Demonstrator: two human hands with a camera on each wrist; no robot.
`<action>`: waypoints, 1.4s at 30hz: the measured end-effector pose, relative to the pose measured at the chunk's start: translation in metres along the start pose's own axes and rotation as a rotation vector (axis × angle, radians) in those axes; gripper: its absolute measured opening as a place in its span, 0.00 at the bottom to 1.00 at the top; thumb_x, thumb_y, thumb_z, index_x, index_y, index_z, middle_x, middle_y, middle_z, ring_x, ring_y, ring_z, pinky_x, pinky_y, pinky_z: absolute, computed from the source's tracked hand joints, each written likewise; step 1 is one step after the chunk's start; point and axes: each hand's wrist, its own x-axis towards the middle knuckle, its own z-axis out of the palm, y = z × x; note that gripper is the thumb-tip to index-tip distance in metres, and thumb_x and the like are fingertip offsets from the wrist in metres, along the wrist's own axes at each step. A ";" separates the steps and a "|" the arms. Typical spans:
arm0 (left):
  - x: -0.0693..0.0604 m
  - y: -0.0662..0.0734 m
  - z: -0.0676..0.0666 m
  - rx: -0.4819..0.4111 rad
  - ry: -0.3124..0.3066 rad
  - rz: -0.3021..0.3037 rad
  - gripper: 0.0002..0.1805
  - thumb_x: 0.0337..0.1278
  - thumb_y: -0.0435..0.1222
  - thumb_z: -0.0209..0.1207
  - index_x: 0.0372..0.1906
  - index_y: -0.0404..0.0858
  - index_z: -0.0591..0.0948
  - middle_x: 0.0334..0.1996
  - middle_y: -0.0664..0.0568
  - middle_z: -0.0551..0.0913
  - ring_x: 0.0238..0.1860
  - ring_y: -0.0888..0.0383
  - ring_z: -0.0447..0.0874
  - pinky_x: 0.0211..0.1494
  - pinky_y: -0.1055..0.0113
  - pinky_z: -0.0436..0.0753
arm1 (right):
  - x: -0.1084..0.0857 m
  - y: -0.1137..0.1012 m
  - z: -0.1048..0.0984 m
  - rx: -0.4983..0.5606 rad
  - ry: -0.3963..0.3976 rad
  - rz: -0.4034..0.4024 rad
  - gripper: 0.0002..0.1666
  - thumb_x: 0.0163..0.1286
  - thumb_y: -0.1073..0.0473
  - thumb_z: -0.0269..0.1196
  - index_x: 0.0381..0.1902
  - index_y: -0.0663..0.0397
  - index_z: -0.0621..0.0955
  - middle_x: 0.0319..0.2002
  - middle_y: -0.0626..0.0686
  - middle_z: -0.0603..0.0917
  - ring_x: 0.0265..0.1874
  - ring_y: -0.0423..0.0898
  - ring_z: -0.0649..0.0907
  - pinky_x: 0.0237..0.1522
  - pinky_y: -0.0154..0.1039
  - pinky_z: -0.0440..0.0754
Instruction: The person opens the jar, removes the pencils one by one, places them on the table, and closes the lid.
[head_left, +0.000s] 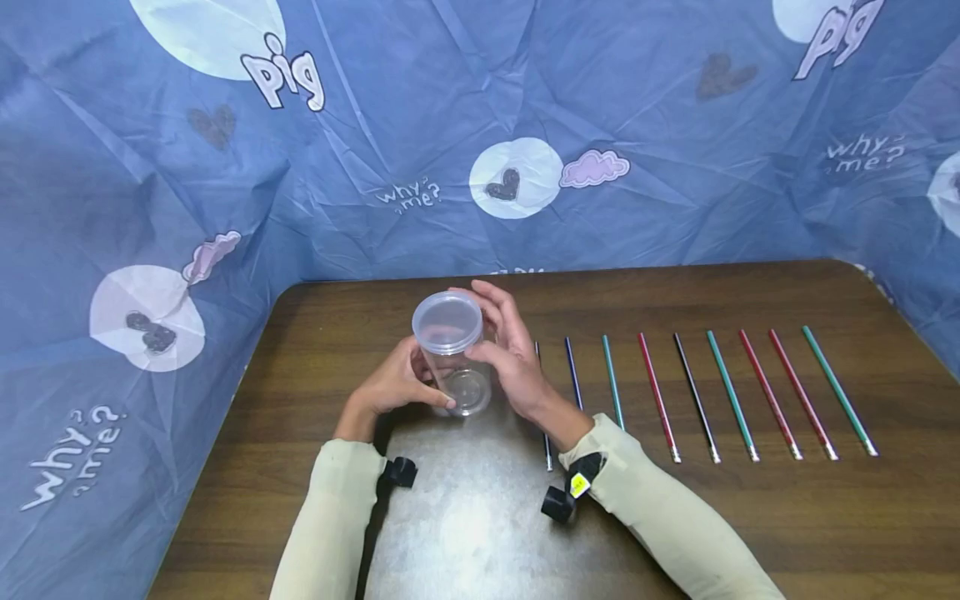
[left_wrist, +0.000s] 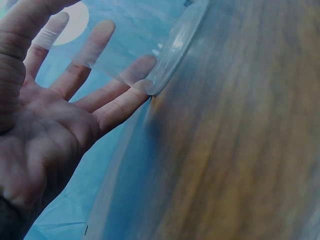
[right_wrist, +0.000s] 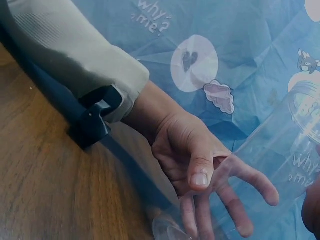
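A clear plastic jar with a translucent lid (head_left: 447,321) stands between my two hands near the middle of the table. My left hand (head_left: 397,379) grips the jar's lower body, thumb at the front and fingers round the back. Through the clear wall, the left wrist view shows fingers of the left hand (left_wrist: 55,115) near the jar's base (left_wrist: 180,45). On the jar's other side, my right hand (head_left: 517,358) holds it near the lid, its thumb at the front and fingers behind the rim. The right wrist view shows the jar's clear wall (right_wrist: 270,145) in front of the left fingers.
To the right, several pencils (head_left: 731,396) in red, green, blue and black lie in a spaced row, eraser ends toward me. The right forearm partly covers the leftmost ones. Blue printed cloth (head_left: 420,108) hangs behind and left of the wooden table (head_left: 840,525).
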 end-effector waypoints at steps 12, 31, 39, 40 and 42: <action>-0.003 -0.001 -0.003 0.013 0.009 -0.001 0.49 0.28 0.16 0.74 0.66 0.29 0.67 0.55 0.41 0.79 0.53 0.51 0.82 0.57 0.56 0.82 | 0.001 0.008 0.001 -0.214 0.010 -0.167 0.56 0.56 0.55 0.70 0.71 0.68 0.51 0.67 0.68 0.64 0.65 0.60 0.66 0.63 0.51 0.67; -0.012 -0.007 -0.002 -0.003 0.032 -0.007 0.50 0.28 0.15 0.73 0.66 0.28 0.65 0.58 0.39 0.77 0.56 0.50 0.81 0.60 0.50 0.80 | -0.002 0.010 0.005 -0.144 0.001 -0.135 0.45 0.57 0.67 0.65 0.67 0.70 0.54 0.65 0.66 0.72 0.60 0.52 0.74 0.58 0.41 0.68; -0.007 0.005 -0.011 0.098 -0.031 -0.045 0.57 0.29 0.22 0.78 0.72 0.33 0.61 0.65 0.39 0.72 0.65 0.47 0.73 0.68 0.56 0.73 | -0.004 0.006 -0.005 -0.226 0.083 -0.187 0.52 0.64 0.47 0.65 0.71 0.66 0.50 0.68 0.67 0.66 0.65 0.59 0.67 0.63 0.51 0.66; -0.009 0.009 -0.015 0.113 -0.046 -0.041 0.61 0.29 0.22 0.79 0.74 0.34 0.58 0.68 0.38 0.69 0.67 0.45 0.70 0.70 0.54 0.70 | -0.005 0.005 -0.010 -0.258 0.115 -0.198 0.51 0.65 0.46 0.63 0.71 0.66 0.50 0.69 0.66 0.65 0.66 0.59 0.66 0.63 0.53 0.65; -0.014 0.018 -0.023 0.156 -0.047 -0.020 0.66 0.29 0.23 0.79 0.77 0.36 0.52 0.73 0.39 0.62 0.73 0.44 0.61 0.74 0.51 0.62 | -0.010 -0.002 -0.022 -0.372 0.186 -0.210 0.44 0.69 0.49 0.59 0.71 0.67 0.55 0.70 0.65 0.64 0.66 0.58 0.65 0.64 0.54 0.65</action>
